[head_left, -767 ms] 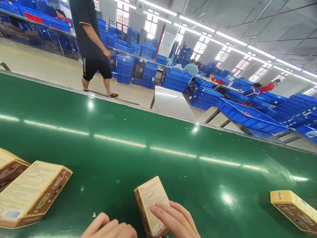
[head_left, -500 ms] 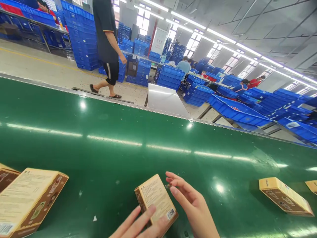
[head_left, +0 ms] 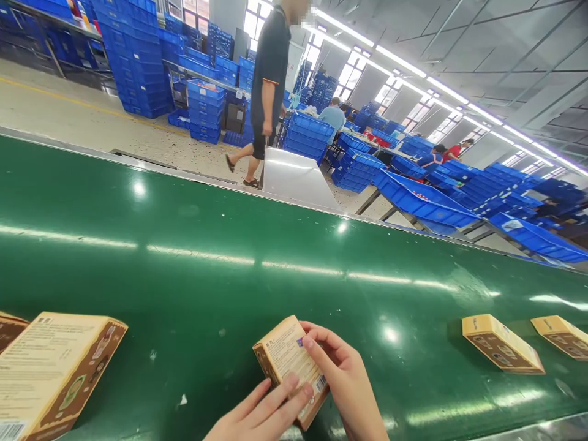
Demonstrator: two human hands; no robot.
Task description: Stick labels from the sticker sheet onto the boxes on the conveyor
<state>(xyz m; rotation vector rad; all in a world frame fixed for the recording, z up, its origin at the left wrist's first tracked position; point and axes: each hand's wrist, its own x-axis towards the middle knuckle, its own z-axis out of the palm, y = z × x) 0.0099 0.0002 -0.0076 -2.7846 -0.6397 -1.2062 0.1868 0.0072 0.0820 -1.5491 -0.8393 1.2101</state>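
Observation:
A small cream and brown box (head_left: 287,349) lies tilted on the green belt at the lower middle, printed face up. My left hand (head_left: 266,407) rests on its lower part with the fingers stretched out and spread. On the right side, my right hand (head_left: 337,370) grips the box, fingers behind its edge and thumb on the printed face. Beside that thumb tip shows a small purple sticker (head_left: 301,342) near the box's right edge. A barcode is partly visible between the hands.
Larger cream and brown boxes (head_left: 43,367) lie at the left on the green belt (head_left: 184,294). Two small boxes, one nearer (head_left: 503,346) and one farther (head_left: 560,335), lie at the right. Beyond the belt are a metal chute (head_left: 296,177), blue crates (head_left: 128,61) and a walking person (head_left: 269,79).
My right hand has closed onto the box's right side, and the purple sticker now shows on its face. The boxes at the right have shifted left; the person has walked right.

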